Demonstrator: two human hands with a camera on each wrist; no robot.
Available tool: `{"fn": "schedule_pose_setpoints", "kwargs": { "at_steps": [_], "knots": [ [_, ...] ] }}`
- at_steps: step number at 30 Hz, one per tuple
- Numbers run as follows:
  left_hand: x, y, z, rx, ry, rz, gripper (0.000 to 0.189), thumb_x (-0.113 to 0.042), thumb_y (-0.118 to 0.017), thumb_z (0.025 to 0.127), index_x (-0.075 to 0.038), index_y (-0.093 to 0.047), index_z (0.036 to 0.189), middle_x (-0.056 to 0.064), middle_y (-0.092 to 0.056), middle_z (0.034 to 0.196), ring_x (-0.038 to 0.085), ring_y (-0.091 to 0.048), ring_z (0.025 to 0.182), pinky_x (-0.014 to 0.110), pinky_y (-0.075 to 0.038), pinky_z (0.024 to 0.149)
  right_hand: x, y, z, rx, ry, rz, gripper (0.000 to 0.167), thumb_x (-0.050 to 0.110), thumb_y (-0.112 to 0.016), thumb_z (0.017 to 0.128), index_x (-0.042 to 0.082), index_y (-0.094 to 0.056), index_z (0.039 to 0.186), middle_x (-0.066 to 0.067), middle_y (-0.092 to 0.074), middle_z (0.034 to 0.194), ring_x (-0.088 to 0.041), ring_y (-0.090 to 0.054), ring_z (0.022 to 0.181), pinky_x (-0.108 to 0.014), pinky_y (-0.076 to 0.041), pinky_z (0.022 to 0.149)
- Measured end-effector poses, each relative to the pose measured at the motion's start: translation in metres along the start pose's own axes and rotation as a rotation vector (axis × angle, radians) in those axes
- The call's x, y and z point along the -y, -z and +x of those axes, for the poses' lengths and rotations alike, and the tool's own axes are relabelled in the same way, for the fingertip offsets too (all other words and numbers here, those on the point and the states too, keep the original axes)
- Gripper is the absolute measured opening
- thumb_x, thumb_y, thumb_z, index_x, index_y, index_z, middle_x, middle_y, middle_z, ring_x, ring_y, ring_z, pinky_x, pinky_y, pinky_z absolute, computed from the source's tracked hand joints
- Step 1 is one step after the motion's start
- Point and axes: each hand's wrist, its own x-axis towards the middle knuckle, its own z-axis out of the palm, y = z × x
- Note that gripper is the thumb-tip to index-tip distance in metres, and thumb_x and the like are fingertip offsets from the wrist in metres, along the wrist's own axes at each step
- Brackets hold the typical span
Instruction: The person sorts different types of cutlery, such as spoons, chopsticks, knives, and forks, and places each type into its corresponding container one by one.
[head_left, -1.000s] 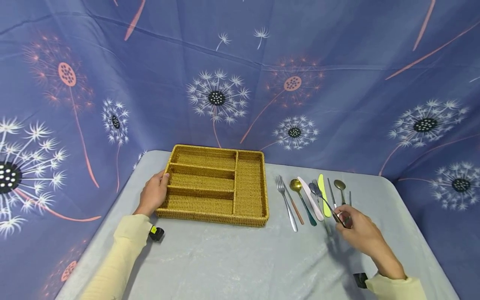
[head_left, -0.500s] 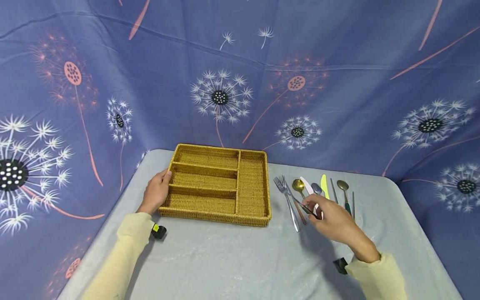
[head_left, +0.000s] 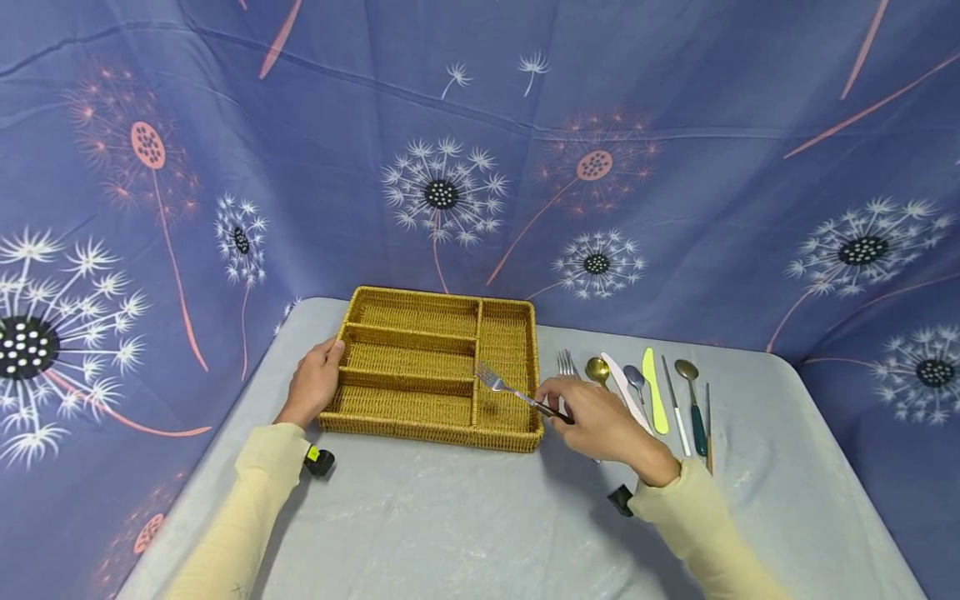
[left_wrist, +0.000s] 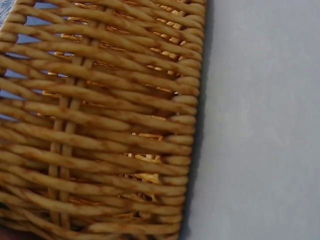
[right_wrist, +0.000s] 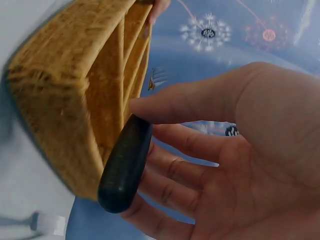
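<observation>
Right hand (head_left: 600, 417): the grip is pinching the dark handle of a fork (head_left: 517, 395) between thumb and fingers. In the right wrist view the thumb bears on the handle from one side, the fingers lie at the other, and the rounded butt of the handle projects free. The fork is raised above the wicker tray (head_left: 405, 439); seen from the head, its tines point away from the hand and overlap the long right compartment (head_left: 504, 333), close to the lengthwise divider (head_left: 476, 408).

Left hand (head_left: 311, 385): the grip is clasping the left wall of the tray, thumb at the rim and the rest of the hand against the outer side. The left wrist view is filled chiefly by the woven wall, with the bench (left_wrist: 260, 120) alongside.

The tray rests flat on the bench, three shorter compartments on its left side, the long one on its right.

To the right of the tray, cutlery lies in a row: a silver fork (head_left: 566, 363), partly covered by the right hand; a gold spoon (head_left: 597, 370); a pale knife (head_left: 624, 387); a small grey spoon (head_left: 634, 379); a yellow-green knife (head_left: 655, 392); a white-handled knife (head_left: 676, 408); a green-handled spoon (head_left: 695, 412); and a slim brown-handled piece (head_left: 709, 433), type not determinable.
</observation>
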Motion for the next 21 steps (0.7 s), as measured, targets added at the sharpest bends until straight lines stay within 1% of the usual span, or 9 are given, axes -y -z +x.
{"fn": "schedule_pose_setpoints", "kwargs": {
  "at_steps": [3,7,10,12,15,17,21],
  "knots": [
    [-0.001,0.000,0.000,0.001,-0.001,-0.002,0.067,-0.050,-0.026,0.118,-0.008,-0.032,0.170,0.026,-0.031,0.171,0.051,-0.027,0.157,0.069,-0.022,0.126,0.009,-0.005,0.010,0.011,0.024,-0.024,0.031,0.000,-0.074,0.094,0.011,-0.074,0.122,0.005,-0.067,0.098,-0.009,-0.052,0.073,-0.030,-0.045,0.062],
    [-0.001,0.000,0.000,0.005,0.002,-0.005,0.069,-0.052,-0.025,0.117,-0.008,-0.031,0.170,0.026,-0.030,0.172,0.051,-0.026,0.157,0.070,-0.021,0.126,0.021,-0.010,0.024,0.037,0.050,-0.047,0.032,0.001,-0.076,0.094,0.012,-0.074,0.124,0.003,-0.069,0.104,-0.012,-0.058,0.079,-0.036,-0.052,0.070],
    [-0.001,0.000,-0.001,0.009,0.002,-0.009,0.070,-0.053,-0.025,0.117,-0.008,-0.030,0.170,0.026,-0.030,0.172,0.052,-0.026,0.157,0.070,-0.021,0.126,0.029,-0.014,0.036,0.074,0.065,-0.064,0.032,0.002,-0.075,0.094,0.012,-0.074,0.125,0.003,-0.070,0.106,-0.013,-0.057,0.079,-0.036,-0.051,0.071],
    [0.000,0.001,-0.001,0.009,0.000,-0.010,0.071,-0.053,-0.025,0.117,-0.007,-0.030,0.170,0.026,-0.029,0.172,0.052,-0.025,0.157,0.070,-0.021,0.126,0.035,-0.018,0.044,0.104,0.070,-0.073,0.032,0.002,-0.075,0.094,0.013,-0.074,0.125,0.005,-0.069,0.104,-0.013,-0.054,0.076,-0.035,-0.047,0.067],
    [-0.001,0.001,-0.001,0.006,-0.001,-0.010,0.070,-0.053,-0.025,0.117,-0.007,-0.030,0.170,0.026,-0.030,0.172,0.052,-0.025,0.157,0.070,-0.021,0.126,0.043,-0.024,0.056,0.139,0.085,-0.082,0.031,0.001,-0.074,0.094,0.013,-0.075,0.123,0.005,-0.069,0.101,-0.013,-0.052,0.074,-0.034,-0.045,0.066],
    [-0.001,0.001,-0.001,0.009,0.000,-0.011,0.070,-0.053,-0.025,0.117,-0.007,-0.030,0.170,0.026,-0.029,0.172,0.052,-0.025,0.157,0.070,-0.021,0.126,0.050,-0.028,0.064,0.161,0.097,-0.086,0.031,0.000,-0.073,0.095,0.013,-0.076,0.123,0.005,-0.069,0.099,-0.014,-0.053,0.074,-0.035,-0.045,0.066],
    [-0.001,0.001,-0.003,0.017,0.002,-0.015,0.070,-0.052,-0.025,0.117,-0.006,-0.029,0.170,0.027,-0.029,0.172,0.052,-0.025,0.158,0.070,-0.021,0.127,0.063,-0.034,0.078,0.205,0.120,-0.114,0.033,-0.003,-0.072,0.093,0.014,-0.076,0.121,0.004,-0.070,0.101,-0.014,-0.055,0.076,-0.036,-0.045,0.067]
  ]
}}
